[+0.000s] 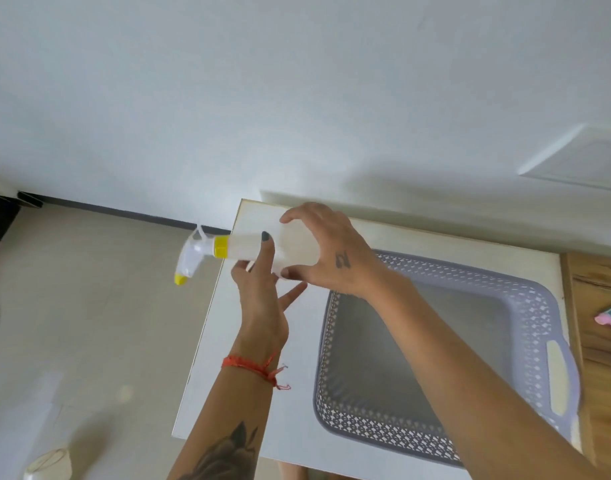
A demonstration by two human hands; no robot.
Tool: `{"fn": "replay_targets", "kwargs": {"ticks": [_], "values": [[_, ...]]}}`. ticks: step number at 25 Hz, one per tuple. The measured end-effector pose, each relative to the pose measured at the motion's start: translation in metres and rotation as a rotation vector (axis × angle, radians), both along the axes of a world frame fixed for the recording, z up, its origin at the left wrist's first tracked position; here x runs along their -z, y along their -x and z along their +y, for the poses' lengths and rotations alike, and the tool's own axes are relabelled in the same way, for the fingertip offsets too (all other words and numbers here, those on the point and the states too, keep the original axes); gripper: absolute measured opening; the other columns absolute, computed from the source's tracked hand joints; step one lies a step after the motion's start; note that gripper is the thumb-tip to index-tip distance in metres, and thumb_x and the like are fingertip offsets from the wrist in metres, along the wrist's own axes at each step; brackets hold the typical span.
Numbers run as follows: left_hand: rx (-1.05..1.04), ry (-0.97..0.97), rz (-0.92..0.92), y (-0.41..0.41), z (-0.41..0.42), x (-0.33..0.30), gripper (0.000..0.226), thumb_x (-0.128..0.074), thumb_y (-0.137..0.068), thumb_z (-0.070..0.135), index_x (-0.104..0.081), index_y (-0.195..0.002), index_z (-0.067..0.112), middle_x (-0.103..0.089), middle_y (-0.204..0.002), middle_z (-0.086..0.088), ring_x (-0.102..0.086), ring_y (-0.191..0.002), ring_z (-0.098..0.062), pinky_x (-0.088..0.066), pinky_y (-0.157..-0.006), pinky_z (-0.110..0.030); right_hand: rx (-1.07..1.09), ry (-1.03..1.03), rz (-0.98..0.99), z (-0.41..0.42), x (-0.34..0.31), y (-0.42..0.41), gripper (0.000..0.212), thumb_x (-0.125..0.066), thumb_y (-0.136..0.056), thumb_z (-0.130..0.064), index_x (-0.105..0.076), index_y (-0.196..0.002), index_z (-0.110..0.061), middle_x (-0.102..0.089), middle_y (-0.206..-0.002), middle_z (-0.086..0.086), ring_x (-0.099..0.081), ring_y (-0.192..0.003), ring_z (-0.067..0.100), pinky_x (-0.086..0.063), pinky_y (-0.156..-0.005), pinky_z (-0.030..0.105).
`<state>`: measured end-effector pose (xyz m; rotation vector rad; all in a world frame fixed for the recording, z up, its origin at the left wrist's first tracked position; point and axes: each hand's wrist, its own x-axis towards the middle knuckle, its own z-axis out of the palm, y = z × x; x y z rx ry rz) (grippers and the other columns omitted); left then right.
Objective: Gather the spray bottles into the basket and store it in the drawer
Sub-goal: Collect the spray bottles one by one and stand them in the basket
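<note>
Here, both hands, left hand [259, 271] and right hand [326, 251], grip clamped on sideways spray bottle [248, 251]

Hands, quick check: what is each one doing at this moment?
Left hand: fingers closed around the spray bottle, held sideways.
Right hand: gripping the same bottle at its base end, above the table beside the empty basket.

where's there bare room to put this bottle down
The basket interior is bare. A white tabletop strip lies free between the table's left edge and the basket. The far left corner is crowded by both hands, left hand and right hand, gripping the spray bottle.
</note>
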<state>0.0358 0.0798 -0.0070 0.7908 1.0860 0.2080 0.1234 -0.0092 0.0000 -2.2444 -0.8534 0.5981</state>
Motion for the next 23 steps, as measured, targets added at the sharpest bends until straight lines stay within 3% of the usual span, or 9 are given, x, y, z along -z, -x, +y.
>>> {"fn": "replay_targets", "kwargs": {"ticks": [3,6,8,10,12,16,20,22,23], "values": [[0.198,-0.239,-0.099,-0.009,-0.016,-0.03,0.062,-0.068,-0.08,0.041,-0.035,-0.13,0.022,-0.053,-0.128,0.001,-0.063,-0.102,-0.008,-0.06,-0.067,-0.032,0.128,-0.118,-0.034,-0.044,-0.019,0.012,0.072,-0.077,-0.066,-0.039,-0.036,-0.126,-0.039,-0.036,-0.146,-0.012,-0.036,-0.13,0.023,-0.036,-0.099,0.038],[0.411,-0.472,-0.127,-0.017,-0.042,-0.047,0.06,-0.076,-0.075,0.033,-0.038,-0.121,0.027,-0.054,-0.125,0.007,-0.06,-0.11,-0.012,-0.056,-0.085,-0.039,0.248,-0.179,-0.047,-0.086,-0.032,0.024,0.089,-0.08,-0.067,-0.033,-0.028,-0.14,-0.038,-0.037,-0.143,-0.017,-0.036,-0.128,0.013,-0.038,-0.103,0.044],[0.566,-0.64,-0.134,-0.018,-0.059,-0.05,0.061,-0.079,-0.072,0.031,-0.038,-0.117,0.032,-0.053,-0.116,0.018,-0.055,-0.114,-0.011,-0.05,-0.093,-0.036,0.326,-0.226,-0.013,-0.107,-0.035,0.032,0.098,-0.082,-0.065,-0.027,-0.023,-0.143,-0.037,-0.033,-0.137,-0.026,-0.035,-0.128,0.009,-0.04,-0.102,0.048],[0.71,-0.749,-0.187,-0.017,-0.072,-0.051,0.061,-0.08,-0.07,0.031,-0.039,-0.115,0.035,-0.052,-0.111,0.025,-0.053,-0.11,-0.004,-0.046,-0.086,-0.022,0.37,-0.245,0.012,-0.127,-0.033,0.039,0.103,-0.083,-0.062,-0.023,-0.022,-0.144,-0.036,-0.027,-0.137,-0.029,-0.033,-0.131,0.01,-0.04,-0.101,0.051],[0.852,-0.834,-0.22,-0.016,-0.081,-0.048,0.063,-0.08,-0.066,0.033,-0.04,-0.115,0.034,-0.055,-0.112,0.019,-0.052,-0.106,-0.004,-0.041,-0.078,-0.013,0.399,-0.253,0.075,-0.146,-0.025,0.046,0.106,-0.084,-0.061,-0.02,-0.02,-0.142,-0.041,-0.022,-0.141,-0.031,-0.03,-0.134,0.013,-0.042,-0.1,0.051],[1.133,-0.965,-0.298,-0.014,-0.084,-0.039,0.065,-0.078,-0.062,0.035,-0.046,-0.118,0.026,-0.058,-0.115,0.011,-0.054,-0.108,-0.013,-0.047,-0.087,-0.029,0.487,-0.29,0.281,-0.169,-0.001,0.057,0.115,-0.084,-0.054,-0.02,-0.017,-0.14,-0.053,-0.033,-0.135,-0.028,-0.042,-0.121,0.02,-0.058,-0.076,0.032],[1.386,-1.147,-0.436,-0.012,-0.074,-0.023,0.066,-0.076,-0.061,0.027,-0.05,-0.122,0.023,-0.048,-0.113,0.027,-0.043,-0.105,0.003,-0.038,-0.089,-0.013,0.504,-0.204,0.098,-0.159,0.035,0.073,0.1,-0.083,-0.046,-0.043,-0.031,-0.132,-0.047,-0.029,-0.115,-0.053,-0.043,-0.112,0.015,-0.046,-0.086,0.03],[1.467,-1.198,-0.45,-0.014,-0.066,-0.011,0.07,-0.077,-0.062,0.019,-0.052,-0.127,0.015,-0.049,-0.12,0.016,-0.04,-0.11,0.003,-0.035,-0.093,-0.016,0.585,-0.215,-0.023,-0.148,0.053,0.084,0.094,-0.082,-0.046,-0.046,-0.033,-0.125,-0.045,-0.026,-0.116,-0.055,-0.042,-0.105,0.008,-0.041,-0.082,0.023],[1.501,-1.227,-0.445,-0.015,-0.063,-0.006,0.071,-0.078,-0.062,0.015,-0.053,-0.128,0.014,-0.05,-0.123,0.011,-0.042,-0.114,-0.001,-0.035,-0.096,-0.019,0.639,-0.245,-0.05,-0.142,0.062,0.089,0.094,-0.083,-0.047,-0.044,-0.033,-0.126,-0.041,-0.032,-0.122,-0.047,-0.044,-0.107,0.008,-0.044,-0.083,0.024]]}}
